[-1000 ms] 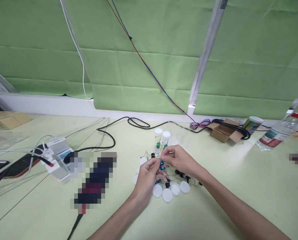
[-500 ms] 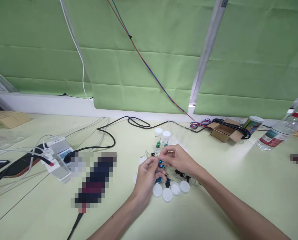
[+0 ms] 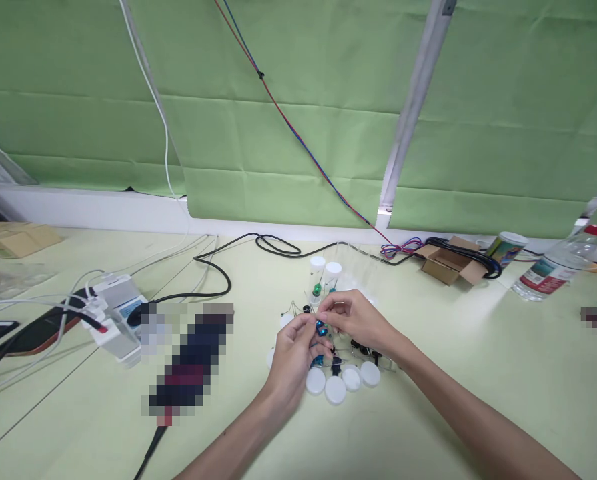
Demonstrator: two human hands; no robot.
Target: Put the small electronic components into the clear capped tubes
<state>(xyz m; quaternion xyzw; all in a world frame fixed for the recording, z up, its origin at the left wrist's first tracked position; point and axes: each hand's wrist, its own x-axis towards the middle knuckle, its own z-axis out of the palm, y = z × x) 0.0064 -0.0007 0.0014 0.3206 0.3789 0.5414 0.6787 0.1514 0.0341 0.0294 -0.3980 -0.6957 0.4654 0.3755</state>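
Observation:
My left hand (image 3: pixel 294 343) and my right hand (image 3: pixel 352 319) meet over a cluster of small parts, thumbs and fingertips pinched together. Just below the touching fingertips is a small shiny blue capacitor (image 3: pixel 321 328); its thin leads are mostly hidden by the fingers. Around the hands lie black capacitors (image 3: pixel 361 347) with long wire leads and another black part (image 3: pixel 336 365). Beyond the fingers is a green part (image 3: pixel 317 289) in a clear tube. Round white caps (image 3: pixel 335 390) sit in front, several side by side. A blue part (image 3: pixel 317 361) shows beneath my left fingers.
White-capped tubes (image 3: pixel 333 269) stand behind the hands. A black cable (image 3: pixel 278 250) runs along the back. To the left are a white power strip (image 3: pixel 121 320) and a blurred-out dark object (image 3: pixel 193 360). An open cardboard box (image 3: pixel 445 267) and a water bottle (image 3: pixel 543 277) are at right.
Almost nothing differs. Both hands keep their pinch at the same place, with only a very slight shift at the fingertips.

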